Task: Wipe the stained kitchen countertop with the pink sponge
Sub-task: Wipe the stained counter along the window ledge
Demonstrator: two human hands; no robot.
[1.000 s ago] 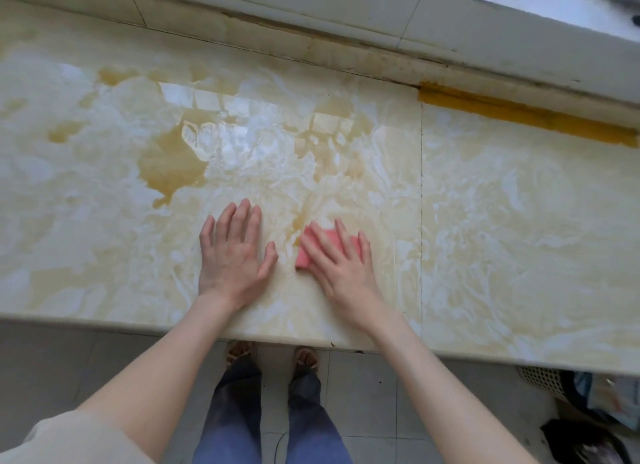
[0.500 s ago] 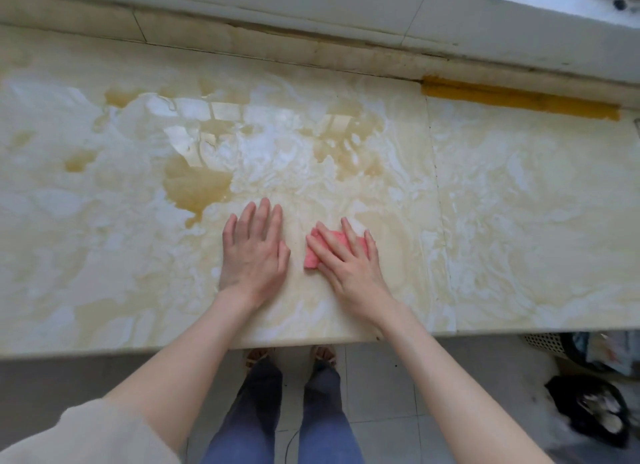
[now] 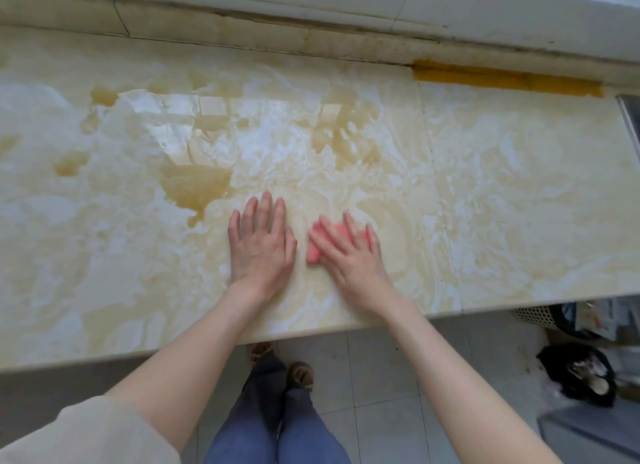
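Pink rectangular sponge [image 3: 317, 247] lies flat on the cream marbled stone tabletop [image 3: 519, 193] near its front edge, pressed under the right hand's [image 3: 353, 256] straight fingers. Left hand [image 3: 261, 247] rests flat just beside it (brown stain [image 3: 194, 186] farther left).

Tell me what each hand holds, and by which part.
Right hand presses flat on the top face of the pink rectangular sponge; left hand lies flat on the cream marbled countertop, holding nothing.
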